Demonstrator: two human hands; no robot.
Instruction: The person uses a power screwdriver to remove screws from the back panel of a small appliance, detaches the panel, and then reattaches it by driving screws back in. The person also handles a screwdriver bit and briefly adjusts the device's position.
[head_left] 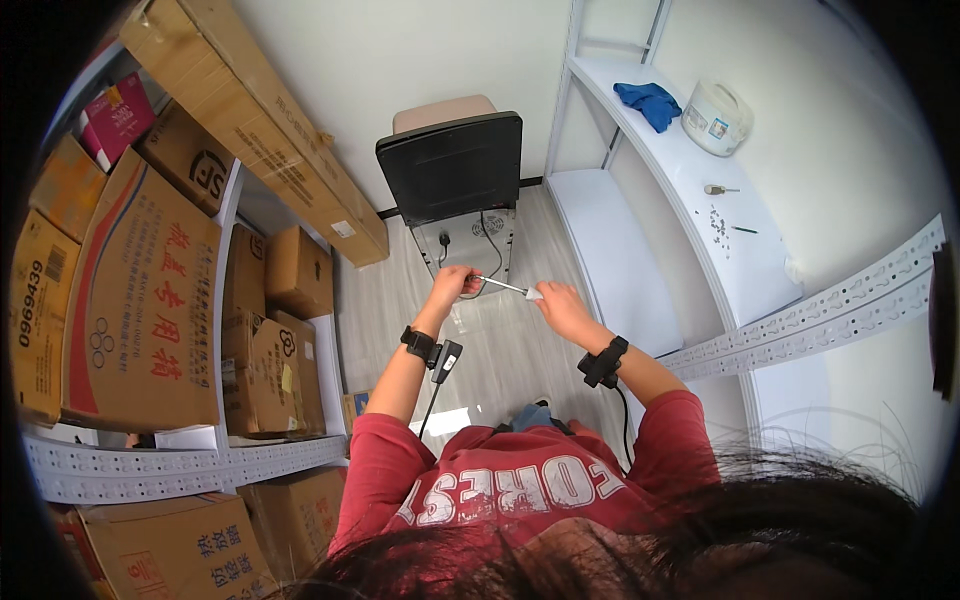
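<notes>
My right hand point(562, 306) is closed around the pale handle of a screwdriver point(507, 287), its metal shaft pointing left. At the shaft's far end my left hand point(457, 284) has its fingertips pinched together; whatever they hold is too small to make out. Just beyond both hands stands an appliance point(450, 165) with a large black upper part and a grey metal panel point(466, 240) below. The panel carries a round vent grille point(488, 225), a black plug point(444, 240) and a dark cable hanging down.
On the right, a white shelf point(690, 185) bears a blue cloth point(650, 104), a white rounded container point(716, 118), a small tool point(720, 190), several tiny metal pieces point(716, 232) and a thin green tool point(744, 230). Cardboard boxes point(150, 300) fill the left rack; a long carton point(260, 125) leans behind it.
</notes>
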